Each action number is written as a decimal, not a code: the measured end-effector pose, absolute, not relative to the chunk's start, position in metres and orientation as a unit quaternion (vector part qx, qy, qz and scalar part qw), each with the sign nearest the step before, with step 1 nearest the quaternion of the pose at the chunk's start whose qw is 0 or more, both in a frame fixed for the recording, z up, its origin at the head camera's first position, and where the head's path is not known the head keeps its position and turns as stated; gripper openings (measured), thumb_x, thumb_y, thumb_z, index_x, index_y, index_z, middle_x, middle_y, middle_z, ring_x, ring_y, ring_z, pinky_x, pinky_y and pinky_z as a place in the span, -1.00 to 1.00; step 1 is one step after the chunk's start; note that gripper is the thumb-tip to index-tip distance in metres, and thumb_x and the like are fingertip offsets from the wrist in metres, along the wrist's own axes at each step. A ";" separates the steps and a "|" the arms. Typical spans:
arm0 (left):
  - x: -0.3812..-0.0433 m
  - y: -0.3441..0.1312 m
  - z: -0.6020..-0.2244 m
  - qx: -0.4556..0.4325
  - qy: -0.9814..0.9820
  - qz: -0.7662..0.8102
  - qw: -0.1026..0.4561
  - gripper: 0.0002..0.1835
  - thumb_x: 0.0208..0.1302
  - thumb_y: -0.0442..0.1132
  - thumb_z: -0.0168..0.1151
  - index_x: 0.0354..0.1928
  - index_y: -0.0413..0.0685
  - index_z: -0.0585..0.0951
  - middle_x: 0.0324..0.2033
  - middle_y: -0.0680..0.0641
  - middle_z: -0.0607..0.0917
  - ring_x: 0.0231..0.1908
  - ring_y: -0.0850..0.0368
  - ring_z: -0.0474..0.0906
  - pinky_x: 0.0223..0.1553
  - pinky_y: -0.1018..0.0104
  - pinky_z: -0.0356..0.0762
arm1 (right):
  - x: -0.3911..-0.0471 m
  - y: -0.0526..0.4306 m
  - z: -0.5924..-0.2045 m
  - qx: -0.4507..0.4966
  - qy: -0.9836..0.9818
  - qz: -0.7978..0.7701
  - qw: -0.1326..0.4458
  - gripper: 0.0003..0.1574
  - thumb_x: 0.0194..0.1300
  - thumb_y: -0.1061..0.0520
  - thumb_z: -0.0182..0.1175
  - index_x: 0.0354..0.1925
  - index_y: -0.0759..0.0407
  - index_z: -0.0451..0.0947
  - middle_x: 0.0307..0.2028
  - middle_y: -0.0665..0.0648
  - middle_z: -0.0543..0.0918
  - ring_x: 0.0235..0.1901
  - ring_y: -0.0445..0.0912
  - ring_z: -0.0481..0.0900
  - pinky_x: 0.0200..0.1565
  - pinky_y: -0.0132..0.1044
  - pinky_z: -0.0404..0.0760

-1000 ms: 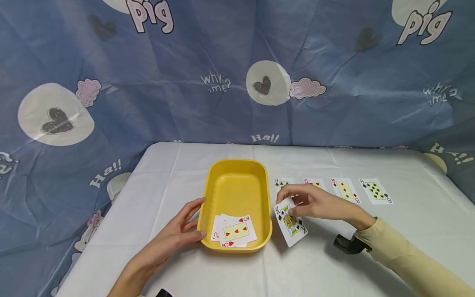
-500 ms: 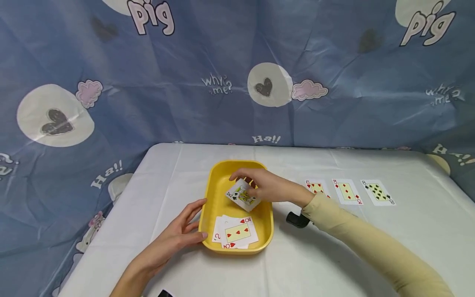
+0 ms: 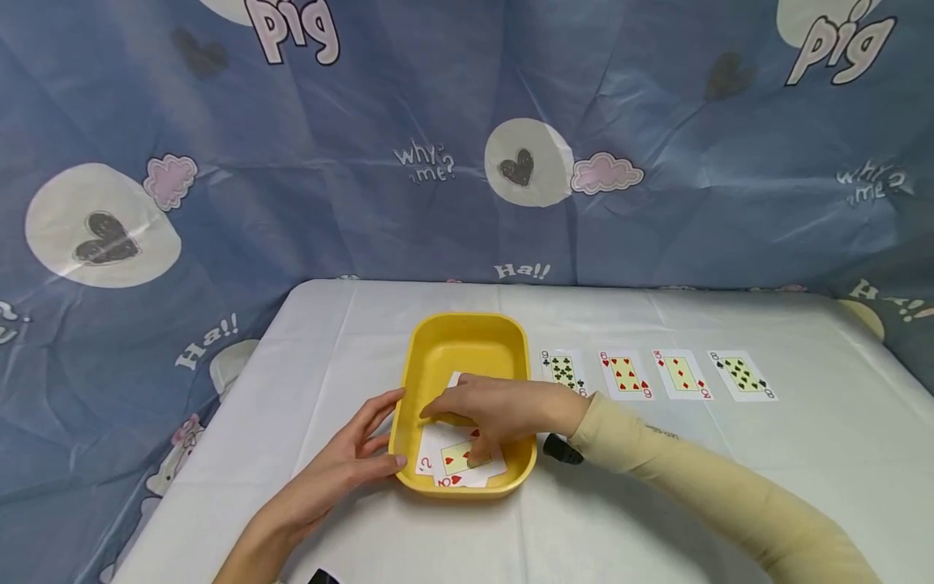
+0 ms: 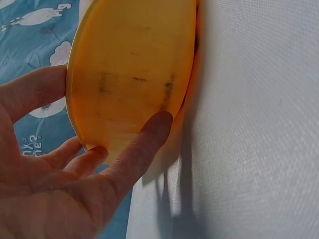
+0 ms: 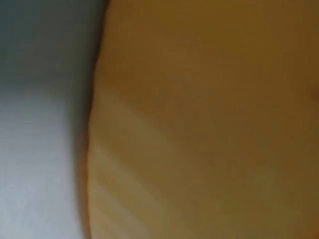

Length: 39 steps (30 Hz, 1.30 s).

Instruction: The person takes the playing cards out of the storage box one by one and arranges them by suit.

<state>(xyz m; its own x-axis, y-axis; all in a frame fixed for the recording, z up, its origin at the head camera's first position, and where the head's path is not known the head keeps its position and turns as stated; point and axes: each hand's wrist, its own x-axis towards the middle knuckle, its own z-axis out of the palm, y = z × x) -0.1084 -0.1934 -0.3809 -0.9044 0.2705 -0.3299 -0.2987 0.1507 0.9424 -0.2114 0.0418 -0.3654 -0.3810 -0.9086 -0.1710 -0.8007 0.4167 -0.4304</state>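
Observation:
My left hand [image 3: 346,454] touches the left side of a yellow tray [image 3: 529,357], fingers fairly straight. In the left wrist view its thumb [image 4: 157,132] lies on the tray's outer wall. Inside the tray, my right hand [image 3: 496,410] spreads over some playing cards, with thumb and fingers apart. Its thumb lies across the three of hearts [image 3: 452,462], which overlaps a two [image 3: 426,454]. A white card corner [image 3: 454,379] peeks out beyond the knuckles; the rest of that card is hidden. The right wrist view shows only the tray's wall [image 5: 199,124] up close, blurred.
Right of the tray, face-up cards lie in a row: nine of clubs [image 3: 563,371], six of hearts [image 3: 625,374], three of diamonds [image 3: 681,374] and eight of spades [image 3: 742,375]. A white cloth [image 3: 657,324] covers the table; a blue printed curtain [image 3: 438,219] hangs behind.
My right hand has carried the king of spades leftward into the tray and let it go, then come nearer over the three of hearts. The left hand has stayed at the tray.

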 end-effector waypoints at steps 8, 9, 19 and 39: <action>-0.109 -0.194 -0.382 0.008 0.724 0.653 0.221 -0.16 0.23 -0.23 0.35 0.47 0.30 0.16 0.51 0.01 -0.04 0.34 -0.14 0.26 0.07 0.04 0.51 | -0.205 0.032 -0.368 -0.501 0.840 -0.094 0.184 -0.21 -0.08 -0.05 0.60 0.13 -0.05 0.52 -0.17 -0.15 0.42 -0.16 -0.20 0.30 -0.14 -0.42 0.35; -0.109 -0.194 -0.382 0.008 0.725 0.653 0.220 -0.16 0.23 -0.23 0.35 0.47 0.31 0.16 0.51 0.01 -0.04 0.34 -0.14 0.26 0.07 0.04 0.51 | -0.205 0.032 -0.368 -0.499 0.841 -0.100 0.183 -0.26 -0.08 -0.06 0.60 0.08 -0.06 0.52 -0.20 -0.14 0.40 -0.17 -0.20 0.30 -0.17 -0.42 0.36; -0.109 -0.193 -0.381 0.013 0.724 0.654 0.219 -0.16 0.22 -0.25 0.35 0.47 0.30 0.15 0.51 0.01 -0.04 0.34 -0.13 0.26 0.08 0.04 0.50 | -0.212 0.042 -0.366 -0.461 0.822 -0.235 0.238 -0.57 0.21 -0.05 0.40 -0.02 -0.13 0.45 -0.48 -0.05 0.42 -0.47 -0.20 0.39 -0.35 -0.38 0.35; -0.108 -0.195 -0.378 -0.008 0.726 0.653 0.213 -0.17 0.20 -0.26 0.37 0.45 0.32 0.20 0.50 0.03 0.01 0.32 -0.09 0.31 0.08 0.04 0.49 | -0.221 0.094 -0.342 -0.346 0.793 -0.492 0.103 -0.53 0.31 0.37 0.20 0.14 0.04 0.55 0.03 0.03 0.58 -0.22 -0.01 0.59 -0.23 -0.13 0.64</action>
<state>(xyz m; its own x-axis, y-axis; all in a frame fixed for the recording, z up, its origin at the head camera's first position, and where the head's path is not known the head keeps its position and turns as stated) -0.1082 -0.1947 -0.3782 -0.9089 0.2673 -0.3201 -0.2902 0.1459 0.9458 -0.2209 0.0943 -0.3417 -0.7398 -0.6493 0.1763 -0.4466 0.2779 -0.8505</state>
